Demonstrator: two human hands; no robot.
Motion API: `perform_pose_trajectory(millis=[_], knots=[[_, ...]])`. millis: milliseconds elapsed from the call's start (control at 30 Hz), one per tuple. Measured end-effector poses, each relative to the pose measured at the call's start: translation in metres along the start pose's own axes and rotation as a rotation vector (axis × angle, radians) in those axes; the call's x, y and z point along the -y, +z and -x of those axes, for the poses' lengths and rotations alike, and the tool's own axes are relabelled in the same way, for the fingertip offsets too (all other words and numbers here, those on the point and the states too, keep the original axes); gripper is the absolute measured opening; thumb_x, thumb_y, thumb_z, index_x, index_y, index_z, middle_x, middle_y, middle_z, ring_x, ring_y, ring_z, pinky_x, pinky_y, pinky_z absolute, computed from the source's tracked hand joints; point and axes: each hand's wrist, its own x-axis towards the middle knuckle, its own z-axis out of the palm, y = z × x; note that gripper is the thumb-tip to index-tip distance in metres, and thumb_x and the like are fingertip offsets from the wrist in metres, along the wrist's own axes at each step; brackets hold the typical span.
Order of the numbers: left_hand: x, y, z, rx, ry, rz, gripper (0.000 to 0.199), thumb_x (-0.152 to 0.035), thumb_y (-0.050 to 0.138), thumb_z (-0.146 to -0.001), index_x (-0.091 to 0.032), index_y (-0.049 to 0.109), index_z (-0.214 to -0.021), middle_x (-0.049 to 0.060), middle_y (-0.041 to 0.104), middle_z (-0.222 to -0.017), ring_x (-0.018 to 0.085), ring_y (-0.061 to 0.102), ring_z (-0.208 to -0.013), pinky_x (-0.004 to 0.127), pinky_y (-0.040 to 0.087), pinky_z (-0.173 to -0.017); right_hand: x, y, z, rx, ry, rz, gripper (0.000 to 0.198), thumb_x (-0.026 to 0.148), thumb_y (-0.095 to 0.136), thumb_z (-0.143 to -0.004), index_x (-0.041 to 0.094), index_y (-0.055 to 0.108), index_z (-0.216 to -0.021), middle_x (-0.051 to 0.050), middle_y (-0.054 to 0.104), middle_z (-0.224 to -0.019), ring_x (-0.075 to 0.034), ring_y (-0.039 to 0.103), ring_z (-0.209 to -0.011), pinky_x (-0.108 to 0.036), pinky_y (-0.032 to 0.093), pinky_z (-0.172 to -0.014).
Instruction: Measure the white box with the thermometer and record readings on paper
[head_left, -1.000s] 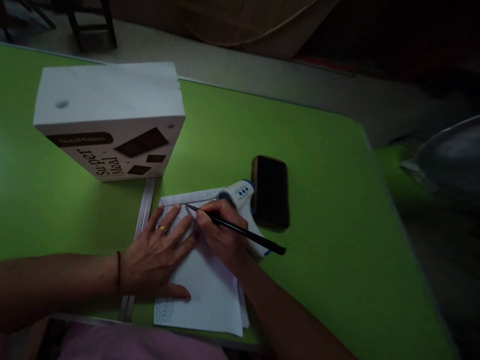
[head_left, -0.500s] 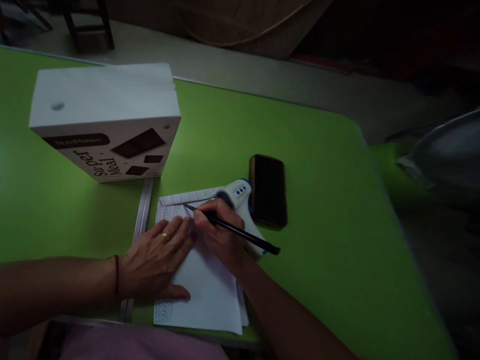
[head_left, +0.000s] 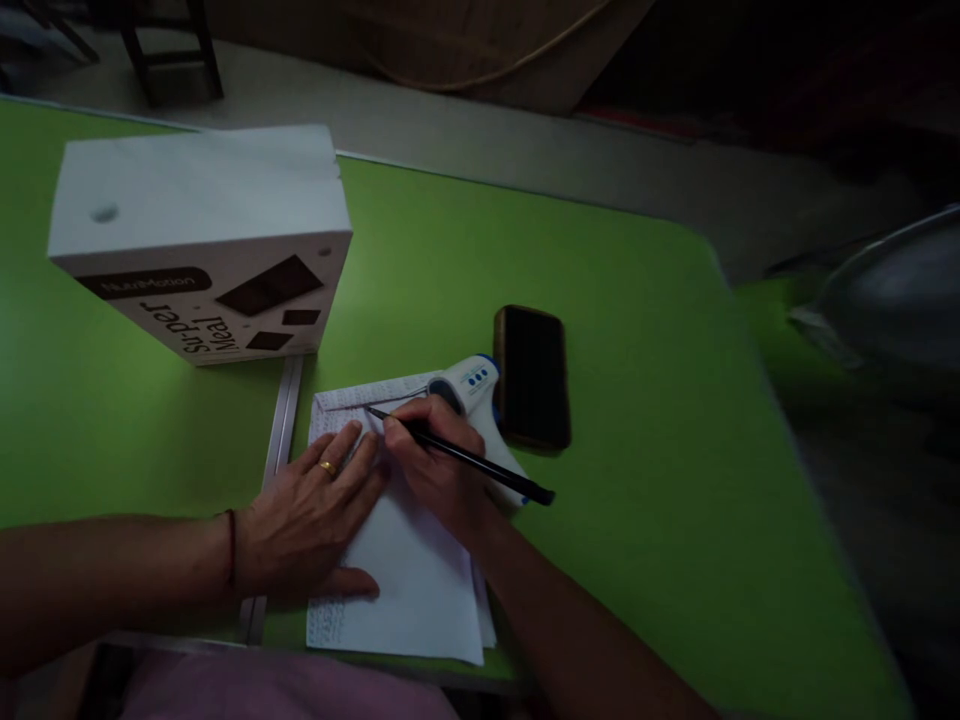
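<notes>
My left hand [head_left: 319, 510], with a gold ring and a dark red wrist cord, lies flat on a sheet of paper [head_left: 412, 600], fingers stretched out. Small handwriting fills the paper's left side and its upper edge. In my right hand [head_left: 439, 465] is a black pen [head_left: 480, 462], tilted, its tip on the paper near the upper left, just above the left fingertips. A white and blue handheld device with buttons, resembling an infrared thermometer [head_left: 472, 378], lies across the paper's upper right, partly hidden behind my right hand.
A dark smartphone [head_left: 532, 375] lies right of the device. On the left of the green table [head_left: 637, 560] stands a white NutriMotion box [head_left: 202, 190]. A metal seam [head_left: 281, 425] runs between the box and the paper. Dark stool legs [head_left: 172, 55] stand beyond the table.
The whole view has shifted slightly, so things sit a little further left. Both hands keep nearly the same pose, and the pen tip stays at almost the same spot on the paper.
</notes>
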Motion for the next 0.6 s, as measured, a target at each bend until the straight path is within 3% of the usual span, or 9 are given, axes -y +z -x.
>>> perform_pose_trajectory(millis=[600], knots=[[0.0,-0.0027,-0.0008,0.014,-0.003,0.016,0.11,-0.075,0.067,-0.078,0.003,0.034,-0.149,0.031,0.03,-0.157,0.047,0.023,-0.148,0.054,0.028,-0.118,0.0006,-0.0008,-0.0001,0.017,0.009,-0.002,0.012,0.024,0.055,-0.087,0.024,0.056,-0.075,0.005,0.058,-0.062,-0.013,0.054,-0.054,-0.027,0.046,-0.054]])
